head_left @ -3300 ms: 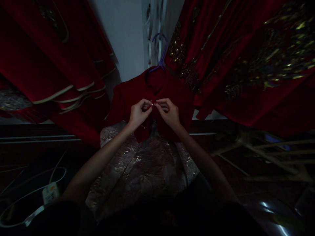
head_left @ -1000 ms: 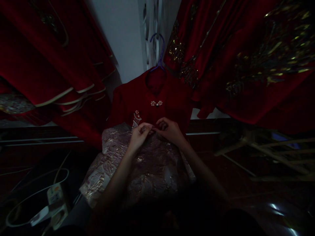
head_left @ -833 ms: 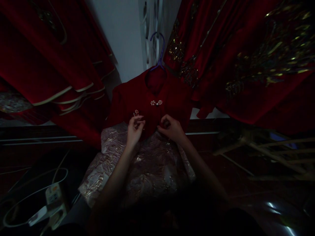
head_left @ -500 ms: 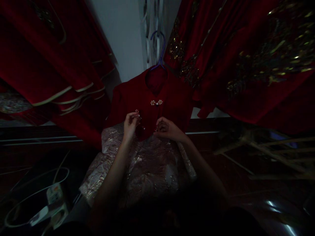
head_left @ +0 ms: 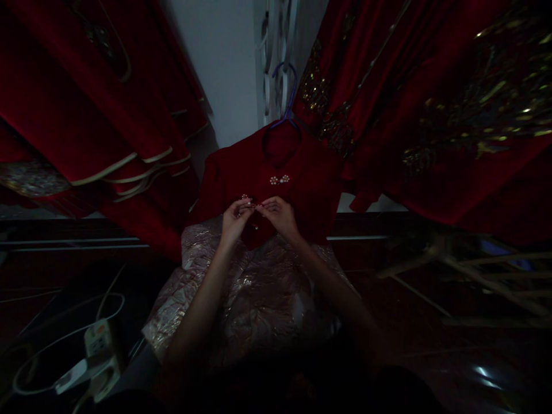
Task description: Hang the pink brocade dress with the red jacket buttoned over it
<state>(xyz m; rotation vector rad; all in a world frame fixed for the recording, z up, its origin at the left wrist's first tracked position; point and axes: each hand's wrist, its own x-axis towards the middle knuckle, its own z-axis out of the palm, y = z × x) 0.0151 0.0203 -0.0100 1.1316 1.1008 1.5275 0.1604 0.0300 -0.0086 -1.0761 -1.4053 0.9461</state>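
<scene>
In the head view a red jacket (head_left: 233,172) hangs from a purple hanger (head_left: 294,86). A pearl-flower clasp (head_left: 279,180) joins its two front edges at the upper chest. Lower on the front, my left hand (head_left: 235,219) is closed in a pinch on a beaded clasp (head_left: 245,197), whose small beads show at the fingertips. My right hand (head_left: 280,215) is closed too, its fingertips meeting those of the left; what lies between them is too small to make out. A loose bead (head_left: 256,227) dangles just below the hands.
Shiny pinkish fabric (head_left: 267,293) spreads under my forearms. Red garments (head_left: 99,115) hang at the left, and sequined red ones (head_left: 474,109) at the right. A power strip (head_left: 101,351) with a white cable lies lower left. A wooden rack (head_left: 444,247) stands at right.
My right hand has moved left and up, from the jacket's lower right front to the left hand's fingertips. The left hand stays at the beaded clasp. The view has shifted slightly.
</scene>
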